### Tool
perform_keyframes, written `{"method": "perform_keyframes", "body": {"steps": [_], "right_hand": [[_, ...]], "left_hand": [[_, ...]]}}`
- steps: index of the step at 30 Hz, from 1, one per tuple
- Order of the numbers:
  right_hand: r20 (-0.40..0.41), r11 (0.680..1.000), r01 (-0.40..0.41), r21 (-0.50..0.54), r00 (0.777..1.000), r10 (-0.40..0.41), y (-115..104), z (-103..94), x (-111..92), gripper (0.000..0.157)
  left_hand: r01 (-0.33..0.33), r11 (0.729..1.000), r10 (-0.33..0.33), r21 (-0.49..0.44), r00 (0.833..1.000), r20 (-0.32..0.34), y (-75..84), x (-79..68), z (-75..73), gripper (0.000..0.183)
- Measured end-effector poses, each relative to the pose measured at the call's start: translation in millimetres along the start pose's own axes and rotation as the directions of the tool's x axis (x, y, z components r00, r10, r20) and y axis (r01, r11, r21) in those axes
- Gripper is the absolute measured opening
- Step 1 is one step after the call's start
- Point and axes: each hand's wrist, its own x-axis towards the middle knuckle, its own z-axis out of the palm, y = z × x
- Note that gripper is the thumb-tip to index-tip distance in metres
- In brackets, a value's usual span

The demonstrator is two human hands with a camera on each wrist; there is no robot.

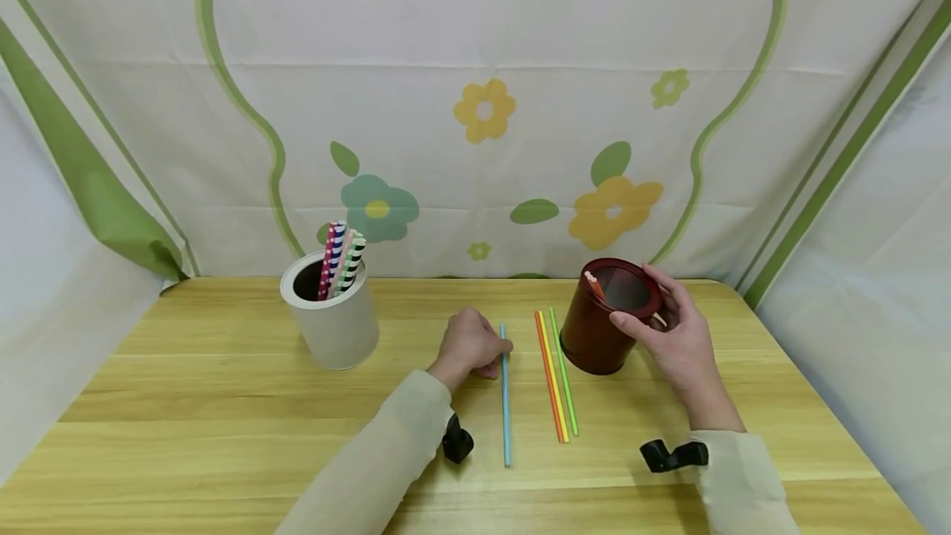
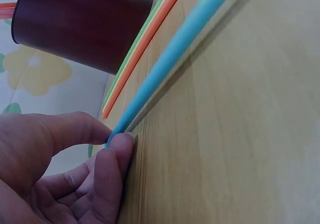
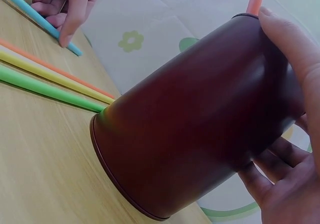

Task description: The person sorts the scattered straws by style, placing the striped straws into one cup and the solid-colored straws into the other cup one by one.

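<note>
Plainly, the left wrist view shows what the head view half hides: the left hand (image 1: 468, 345) pinching the blue straw (image 1: 507, 415) near one end, mid-length along the worktop (image 1: 223, 411). A flowered curtain (image 1: 416, 31) backs the rear edge. Toward the back right corner, the right hand (image 1: 682, 341) grips the dark red cup (image 1: 594, 341), orange straws (image 1: 596, 286) inside; the white cup (image 1: 338, 333), further left, holds patterned straws (image 1: 342, 262).

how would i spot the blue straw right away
On the wooden table, look between the white container and the dark red container. The blue straw is there, pinched by the left hand. Plain light blue, it sits apart from the orange straw, yellow straw and green straw, nearer the white container.
</note>
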Motion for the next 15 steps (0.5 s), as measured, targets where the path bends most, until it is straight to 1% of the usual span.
{"method": "perform_keyframes", "body": {"steps": [6, 9, 15], "right_hand": [[-0.005, 1.0, 0.005, 0.0, 1.0, -0.005, -0.1, -2.0, -0.5, 0.083], [-0.007, 1.0, 0.006, 0.006, 1.0, -0.006, -0.1, -3.3, -0.4, 0.083], [0.006, 1.0, -0.006, 0.006, 1.0, 0.006, -1.0, -0.9, -0.3, 0.082]], "left_hand": [[0.009, 1.0, -0.009, -0.021, 1.0, -0.003, 0.8, -0.4, 0.9, 0.025], [0.014, 0.998, -0.014, -0.057, 1.0, 0.005, 0.3, -1.5, 0.0, 0.023], [0.006, 0.99, -0.003, -0.138, 1.0, 0.027, -2.5, -3.5, -7.1, 0.019]]}}
